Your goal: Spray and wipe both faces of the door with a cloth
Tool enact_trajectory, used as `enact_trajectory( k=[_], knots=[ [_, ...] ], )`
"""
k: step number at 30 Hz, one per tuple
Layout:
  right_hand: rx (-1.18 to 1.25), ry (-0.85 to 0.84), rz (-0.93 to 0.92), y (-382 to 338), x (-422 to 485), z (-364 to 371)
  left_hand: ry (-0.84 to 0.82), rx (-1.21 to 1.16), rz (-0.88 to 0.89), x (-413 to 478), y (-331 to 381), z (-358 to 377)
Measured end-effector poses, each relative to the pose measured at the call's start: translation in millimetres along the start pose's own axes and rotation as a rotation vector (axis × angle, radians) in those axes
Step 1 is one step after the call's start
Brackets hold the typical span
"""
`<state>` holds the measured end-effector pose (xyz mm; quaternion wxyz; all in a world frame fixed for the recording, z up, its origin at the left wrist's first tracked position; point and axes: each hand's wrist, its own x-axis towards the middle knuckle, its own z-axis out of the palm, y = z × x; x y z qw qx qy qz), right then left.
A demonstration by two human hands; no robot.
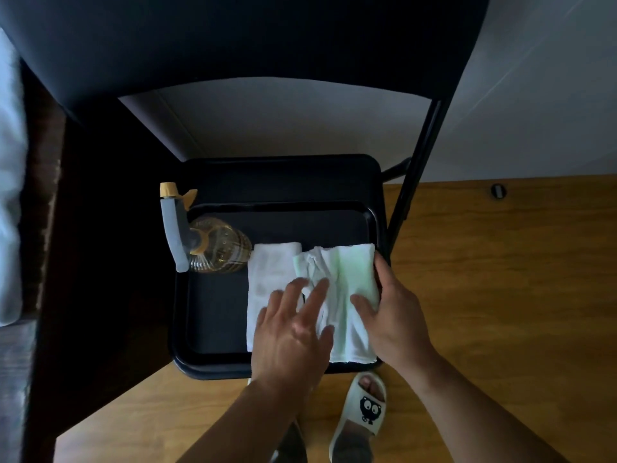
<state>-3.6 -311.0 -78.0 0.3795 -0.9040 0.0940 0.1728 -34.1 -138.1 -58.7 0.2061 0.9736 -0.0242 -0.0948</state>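
Both hands on the cloths in the tray on the chair seat.

I record a black tray (213, 312) sitting on the seat of a black folding chair (283, 178). A pale green cloth (354, 272) lies at the tray's right side, partly overlapping a white cloth (270, 279) to its left. The left hand (293, 332) lies across both cloths, fingers straight and spread, gripping nothing. The right hand (394, 315) holds the pale green cloth's right edge, thumb on top; how far the fingers curl under I cannot tell. The spray bottle (213, 248) sits at the tray's left edge, just beside the white cloth. A slippered foot (367, 406) stands on the wooden floor (500, 295) near the chair.
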Motion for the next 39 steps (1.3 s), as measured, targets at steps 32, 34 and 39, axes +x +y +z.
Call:
enact_trajectory(
  k=[32, 34, 39],
  knots=[
    [-0.797, -0.414, -0.317, 35, 10, -29, -0.351, 0.307, 0.146, 15, -53, 15],
    [-0.826, -0.455, -0.284, 22, 5, -38, -0.435, 0.303, 0.112, 16, -42, -1],
    [-0.824, -0.433, -0.268, -33, -31, -102, -0.528, 0.252, 0.025, 11, -6, -81]
  ],
)
